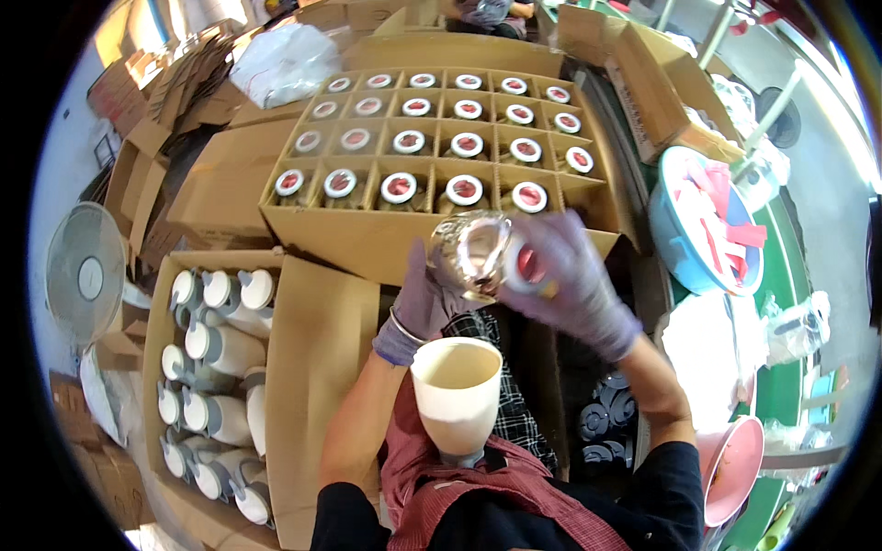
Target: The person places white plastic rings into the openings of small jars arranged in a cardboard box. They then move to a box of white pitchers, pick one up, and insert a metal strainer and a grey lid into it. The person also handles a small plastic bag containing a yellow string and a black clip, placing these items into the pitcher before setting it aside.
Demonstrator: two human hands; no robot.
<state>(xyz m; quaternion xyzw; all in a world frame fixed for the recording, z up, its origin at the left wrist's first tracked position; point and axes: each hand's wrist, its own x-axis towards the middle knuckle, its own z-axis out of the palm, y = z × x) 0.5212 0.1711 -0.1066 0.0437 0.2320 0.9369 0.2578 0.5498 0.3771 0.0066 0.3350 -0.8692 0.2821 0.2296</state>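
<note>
Silver bottle [467, 250], near side of divided box [363, 243], held by fingers of left hand [426, 308]; right hand [577, 286] blurred, hiding one end; its fingers' grip: cannot tell.

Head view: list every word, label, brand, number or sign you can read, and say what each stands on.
No text can be read here.
White lids in the divided box: red designs, any wording too small to read.
Silver jar: blurred, any wording unreadable.
Open carton at upper right: dark marks on its side, too small to read.
</note>
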